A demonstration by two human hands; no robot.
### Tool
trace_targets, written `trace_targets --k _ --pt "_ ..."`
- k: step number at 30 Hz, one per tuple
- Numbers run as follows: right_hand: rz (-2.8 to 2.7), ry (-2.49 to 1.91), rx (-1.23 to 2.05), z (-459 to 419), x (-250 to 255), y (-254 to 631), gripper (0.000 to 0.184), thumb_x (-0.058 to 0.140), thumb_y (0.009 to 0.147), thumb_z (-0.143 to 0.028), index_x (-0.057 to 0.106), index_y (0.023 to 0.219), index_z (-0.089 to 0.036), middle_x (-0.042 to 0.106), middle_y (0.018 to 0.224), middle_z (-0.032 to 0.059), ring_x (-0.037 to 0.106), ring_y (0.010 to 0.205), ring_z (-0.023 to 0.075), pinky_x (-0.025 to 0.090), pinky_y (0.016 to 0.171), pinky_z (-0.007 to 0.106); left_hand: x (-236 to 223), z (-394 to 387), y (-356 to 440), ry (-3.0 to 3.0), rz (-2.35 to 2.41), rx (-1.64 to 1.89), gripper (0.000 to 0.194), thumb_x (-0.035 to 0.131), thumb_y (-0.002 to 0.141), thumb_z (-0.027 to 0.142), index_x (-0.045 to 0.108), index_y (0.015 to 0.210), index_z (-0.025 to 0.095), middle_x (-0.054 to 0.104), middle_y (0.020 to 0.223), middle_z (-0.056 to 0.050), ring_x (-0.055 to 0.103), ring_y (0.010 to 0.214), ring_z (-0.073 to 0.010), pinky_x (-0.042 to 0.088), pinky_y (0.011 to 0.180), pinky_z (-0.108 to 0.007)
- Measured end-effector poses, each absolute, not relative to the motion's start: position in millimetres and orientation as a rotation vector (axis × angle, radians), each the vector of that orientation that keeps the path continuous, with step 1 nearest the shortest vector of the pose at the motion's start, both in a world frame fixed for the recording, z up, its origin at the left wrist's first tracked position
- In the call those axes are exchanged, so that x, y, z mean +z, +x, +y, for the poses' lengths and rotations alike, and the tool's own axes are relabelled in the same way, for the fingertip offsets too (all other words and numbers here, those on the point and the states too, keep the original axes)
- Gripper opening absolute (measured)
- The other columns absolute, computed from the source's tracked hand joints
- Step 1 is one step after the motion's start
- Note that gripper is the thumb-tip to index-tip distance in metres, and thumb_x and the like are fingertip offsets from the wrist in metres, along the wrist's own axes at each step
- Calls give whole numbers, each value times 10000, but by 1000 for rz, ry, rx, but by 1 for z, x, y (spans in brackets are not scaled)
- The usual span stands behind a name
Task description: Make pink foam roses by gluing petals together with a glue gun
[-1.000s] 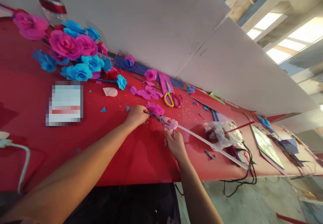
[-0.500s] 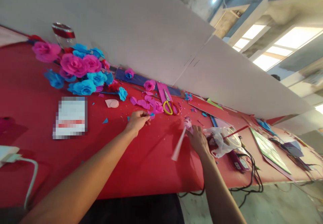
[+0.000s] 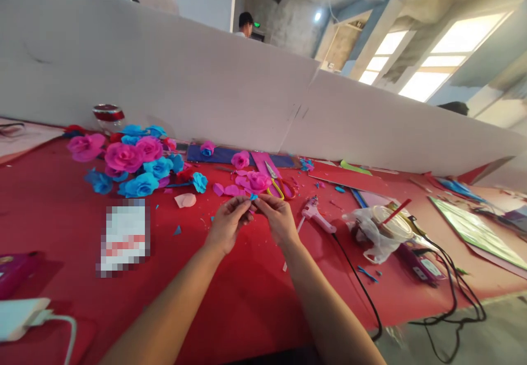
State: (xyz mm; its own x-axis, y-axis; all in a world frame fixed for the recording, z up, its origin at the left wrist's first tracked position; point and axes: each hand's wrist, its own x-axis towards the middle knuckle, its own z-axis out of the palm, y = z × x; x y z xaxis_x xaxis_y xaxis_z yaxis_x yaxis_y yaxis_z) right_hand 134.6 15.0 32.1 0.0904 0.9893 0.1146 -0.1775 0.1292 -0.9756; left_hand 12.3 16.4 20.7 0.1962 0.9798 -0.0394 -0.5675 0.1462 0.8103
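A pink paper flower (image 3: 258, 180) with a small blue paper piece (image 3: 253, 196) at its base is pinched between both of my hands. My left hand (image 3: 229, 219) has its thumb and finger closed at the blue piece from the left. From the right, the fingertips of my right hand (image 3: 280, 218) press on the same spot. A pink hot glue gun (image 3: 313, 212) lies on the table to the right of my right hand. Just behind the flower are yellow-and-red-handled scissors (image 3: 276, 181) and loose pink paper petals (image 3: 230, 190).
Pink and blue paper flowers (image 3: 123, 158) are heaped at the back left, near a red-lidded jar (image 3: 109, 117). A plastic bag with a cup (image 3: 381, 228) stands right, beside a purple power strip (image 3: 424, 265) and black cables. A pale partition (image 3: 185, 79) runs behind the red table (image 3: 197, 310).
My right hand has let go of the glue gun, which now lies on the table. It has moved left to the flower that my left hand holds. The camera view has tilted up.
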Motion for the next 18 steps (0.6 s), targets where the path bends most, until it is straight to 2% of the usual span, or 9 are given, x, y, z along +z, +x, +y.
trace_targets --k 9,18 --pt "-1007 -987 1153 10 21 141 177 744 675 -324 748 779 -181 701 686 9 621 636 132 508 688 287 13 15 19 919 796 1264 155 679 724 284 618 798 162 652 683 9 522 511 -66 378 512 -198" --pt "-953 -976 1101 8 21 136 162 721 682 -313 703 727 -159 669 643 8 580 590 129 487 564 258 8 12 24 1177 890 1304 172 621 789 346 612 844 183 655 762 -2 561 589 -91 418 580 -219"
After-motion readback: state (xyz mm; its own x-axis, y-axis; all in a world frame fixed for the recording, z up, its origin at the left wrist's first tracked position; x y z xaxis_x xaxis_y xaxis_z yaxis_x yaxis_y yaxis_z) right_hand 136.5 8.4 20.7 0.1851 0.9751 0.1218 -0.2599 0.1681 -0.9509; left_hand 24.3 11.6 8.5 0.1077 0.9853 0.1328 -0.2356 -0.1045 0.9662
